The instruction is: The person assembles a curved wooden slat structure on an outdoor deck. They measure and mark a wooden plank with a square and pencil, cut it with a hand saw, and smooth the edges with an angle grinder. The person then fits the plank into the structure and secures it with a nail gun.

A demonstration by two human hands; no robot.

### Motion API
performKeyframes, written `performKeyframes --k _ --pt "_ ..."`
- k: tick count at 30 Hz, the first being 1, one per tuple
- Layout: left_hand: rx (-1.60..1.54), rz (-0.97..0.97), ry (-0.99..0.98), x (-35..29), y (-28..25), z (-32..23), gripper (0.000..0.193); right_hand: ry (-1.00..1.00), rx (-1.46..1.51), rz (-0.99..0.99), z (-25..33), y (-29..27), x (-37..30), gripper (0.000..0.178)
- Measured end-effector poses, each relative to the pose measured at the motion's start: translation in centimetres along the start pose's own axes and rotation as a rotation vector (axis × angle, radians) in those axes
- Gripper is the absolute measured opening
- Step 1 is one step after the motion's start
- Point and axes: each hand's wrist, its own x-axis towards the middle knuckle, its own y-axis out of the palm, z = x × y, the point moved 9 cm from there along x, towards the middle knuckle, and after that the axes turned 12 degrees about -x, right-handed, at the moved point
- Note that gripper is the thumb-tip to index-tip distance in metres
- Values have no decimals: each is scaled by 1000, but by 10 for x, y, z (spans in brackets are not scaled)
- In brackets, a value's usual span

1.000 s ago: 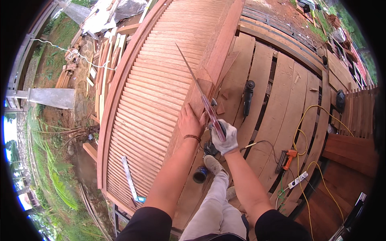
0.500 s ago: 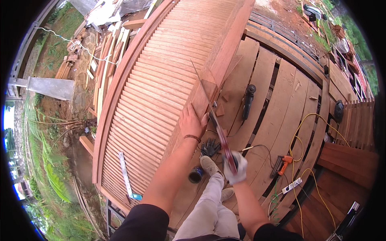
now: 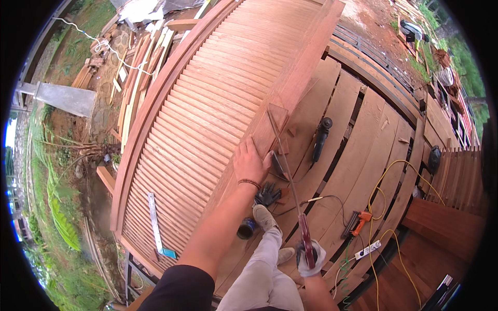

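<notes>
A louvered wooden panel (image 3: 207, 98) lies tilted in front of me, its thick frame rail running along the right side. My bare left hand (image 3: 249, 161), a beaded bracelet at its wrist, grips a short wood block (image 3: 265, 129) against that rail, fingers on top and thumb at the edge. In my gloved right hand (image 3: 311, 256) is a handsaw (image 3: 291, 192) with a dark red handle. Its narrow-looking blade, seen nearly edge-on, slants up to the block's right part, with the tip around the block's far end. The saw's teeth are too fine to make out.
An angle grinder (image 3: 322, 139), a black glove (image 3: 268, 194), an orange nailer (image 3: 357, 224) and a power strip (image 3: 367, 251) with yellow cord lie on the gapped plank deck (image 3: 358, 140). A dark can (image 3: 246, 228) stands by my shoe. A try square (image 3: 155, 225) rests on the louvers.
My right hand has drawn the saw back toward me and lower, so its tip no longer reaches far past the block. My left hand keeps its hold; the view has shifted slightly.
</notes>
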Motion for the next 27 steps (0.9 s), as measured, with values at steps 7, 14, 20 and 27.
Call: performKeyframes --k 7,14,20,27 --pt "-26 -54 0 -7 -12 4 83 -214 -33 -189 85 -60 40 27" --pt "-43 150 -180 -83 -55 63 78 40 -203 -191 2 -113 -22 15" --pt "-223 -95 -210 -53 -125 66 68 136 -179 -189 -18 -111 -42 12" --pt "-531 -584 -665 18 -197 202 89 102 -273 -107 5 -105 -40 20"
